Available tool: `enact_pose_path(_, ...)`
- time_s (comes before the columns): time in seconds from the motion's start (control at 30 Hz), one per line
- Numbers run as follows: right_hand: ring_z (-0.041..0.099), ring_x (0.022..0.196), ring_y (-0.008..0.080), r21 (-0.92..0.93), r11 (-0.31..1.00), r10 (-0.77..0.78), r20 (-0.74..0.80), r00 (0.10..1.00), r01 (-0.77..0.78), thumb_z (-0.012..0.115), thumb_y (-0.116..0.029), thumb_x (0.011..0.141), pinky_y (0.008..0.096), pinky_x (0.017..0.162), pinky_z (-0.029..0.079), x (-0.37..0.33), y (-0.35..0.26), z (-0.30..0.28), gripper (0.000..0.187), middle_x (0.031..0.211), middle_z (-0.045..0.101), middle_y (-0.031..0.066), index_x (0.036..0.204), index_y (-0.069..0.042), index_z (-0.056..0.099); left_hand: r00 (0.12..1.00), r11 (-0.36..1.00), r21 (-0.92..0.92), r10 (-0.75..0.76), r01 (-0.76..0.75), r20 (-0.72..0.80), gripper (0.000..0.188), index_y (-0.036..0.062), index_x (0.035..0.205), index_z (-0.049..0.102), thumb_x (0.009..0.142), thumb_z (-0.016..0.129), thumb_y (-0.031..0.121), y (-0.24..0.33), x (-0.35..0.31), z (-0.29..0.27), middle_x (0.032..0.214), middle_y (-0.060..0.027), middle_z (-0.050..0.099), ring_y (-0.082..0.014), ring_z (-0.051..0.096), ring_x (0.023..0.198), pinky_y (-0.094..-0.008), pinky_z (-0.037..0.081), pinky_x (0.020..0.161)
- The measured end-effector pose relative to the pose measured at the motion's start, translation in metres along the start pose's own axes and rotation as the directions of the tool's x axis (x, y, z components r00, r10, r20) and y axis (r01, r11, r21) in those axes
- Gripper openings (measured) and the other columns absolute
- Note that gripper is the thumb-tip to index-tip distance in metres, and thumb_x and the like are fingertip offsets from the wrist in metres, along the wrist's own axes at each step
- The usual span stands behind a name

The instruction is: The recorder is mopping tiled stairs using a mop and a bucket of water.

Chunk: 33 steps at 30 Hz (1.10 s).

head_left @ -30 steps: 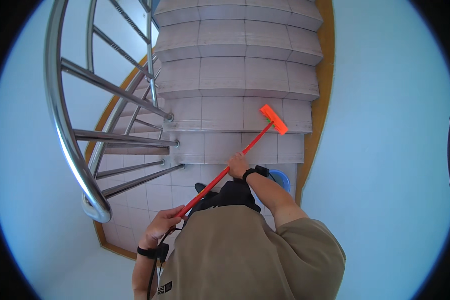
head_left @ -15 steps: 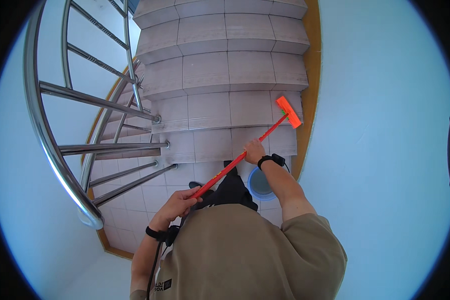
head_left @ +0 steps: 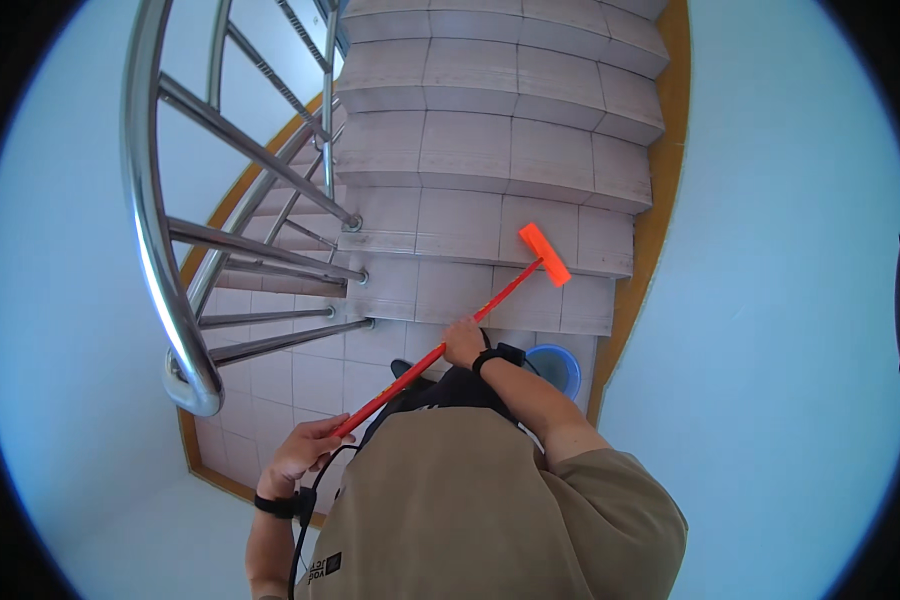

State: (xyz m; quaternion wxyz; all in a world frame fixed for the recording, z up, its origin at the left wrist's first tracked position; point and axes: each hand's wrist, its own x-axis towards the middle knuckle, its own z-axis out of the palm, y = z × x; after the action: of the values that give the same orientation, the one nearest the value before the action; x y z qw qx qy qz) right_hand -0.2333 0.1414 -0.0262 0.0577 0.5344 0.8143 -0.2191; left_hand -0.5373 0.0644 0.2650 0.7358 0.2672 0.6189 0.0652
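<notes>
While the left hand pinches the near end of a long-handled scrub brush, the right hand curls its fingers around the red pole; the orange head overlaps the front edge of a tiled step.

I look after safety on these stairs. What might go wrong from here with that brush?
The blue bucket stands just right of the black trousers; a sideways step might knock it. The black cable by the left hand passes near the end of the red handle and might snag. The orange brush head overlaps the tiled step's edge in view, so could slip off.
</notes>
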Motion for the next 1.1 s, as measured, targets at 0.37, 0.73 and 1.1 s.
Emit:
enact_pose_path(0.37,0.062,0.085,0.0316,0.074,0.977,-0.192,-0.077,0.978,0.198,0.064,-0.033,0.074,0.0430,0.086,0.044,0.038,-0.098,0.002,0.025,0.078,0.067,0.0132,0.074,-0.009,0.071,0.990,0.992,-0.109,0.055,-0.070,-0.130,0.045,-0.0019,0.134,0.051,0.091,0.057,0.007,-0.035,-0.067,-0.043,0.096,-0.0044,0.071,-0.0009,0.043,0.049,-0.0151,0.033,0.042)
enact_pose_path(0.73,0.061,0.088,0.0313,0.004,0.993,-0.116,-0.096,0.989,0.117,0.062,-0.022,0.073,0.0440,0.086,0.044,0.043,-0.006,-0.003,0.015,0.080,0.066,0.0131,0.073,-0.009,0.070,0.998,0.999,-0.033,0.033,-0.035,-0.049,0.045,0.0037,0.136,0.051,0.092,0.056,0.007,0.000,-0.009,0.003,0.092,-0.0017,0.068,-0.0021,0.044,0.051,-0.0171,0.035,0.044)
enact_pose_path(1.1,0.061,0.091,0.0322,0.006,1.000,-0.001,-0.107,0.994,0.001,0.063,-0.023,0.074,0.0439,0.090,0.041,0.023,0.108,-0.033,0.015,0.081,0.066,0.0139,0.075,-0.010,0.070,0.995,0.998,0.026,0.050,-0.053,0.090,0.049,0.0021,0.141,0.044,0.093,0.053,0.005,0.066,0.052,0.066,0.098,-0.0039,0.066,-0.0021,0.039,0.049,-0.0172,0.032,0.042)
